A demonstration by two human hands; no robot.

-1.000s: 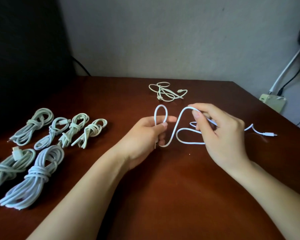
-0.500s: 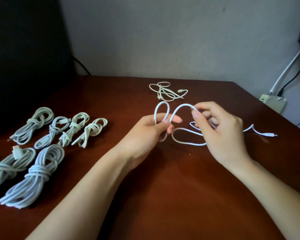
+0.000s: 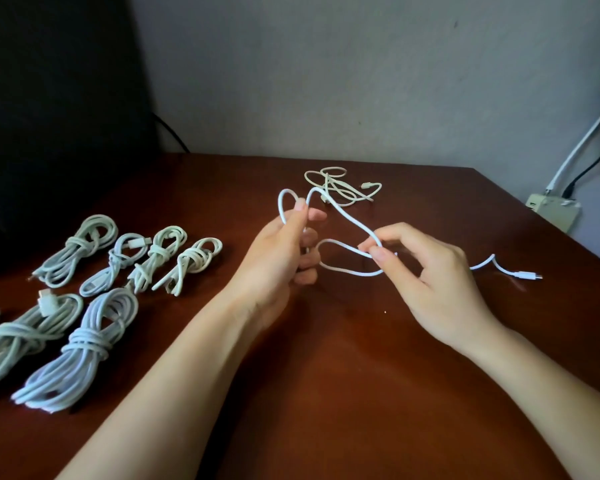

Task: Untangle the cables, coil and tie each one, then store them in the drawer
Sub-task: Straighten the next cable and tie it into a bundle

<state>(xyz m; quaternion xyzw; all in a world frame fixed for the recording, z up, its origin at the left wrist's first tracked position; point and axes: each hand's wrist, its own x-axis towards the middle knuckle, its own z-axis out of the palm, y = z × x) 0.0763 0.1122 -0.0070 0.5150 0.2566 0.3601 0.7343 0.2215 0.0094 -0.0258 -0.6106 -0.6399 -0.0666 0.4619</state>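
White cable (image 3: pixel 352 221) between left hand (image 3: pixel 278 254) and right hand (image 3: pixel 437 282). Glossy reddish-brown desk (image 3: pixel 326 393) underneath. Pale blue-white coiled bundles (image 3: pixel 84 344) left of left hand. Cream loose cable (image 3: pixel 340 188) beyond. Grey wall (image 3: pixel 326 81) behind.

We have passed the second bend of the white cable (image 3: pixel 354 220) to our left hand (image 3: pixel 278 258), so two loops now stand above its thumb instead of one. Our right hand (image 3: pixel 437 282) has slid further along the cable. Its fingers (image 3: pixel 378 252) now pinch lower, nearer the desk (image 3: pixel 326 375), and further from the left hand.
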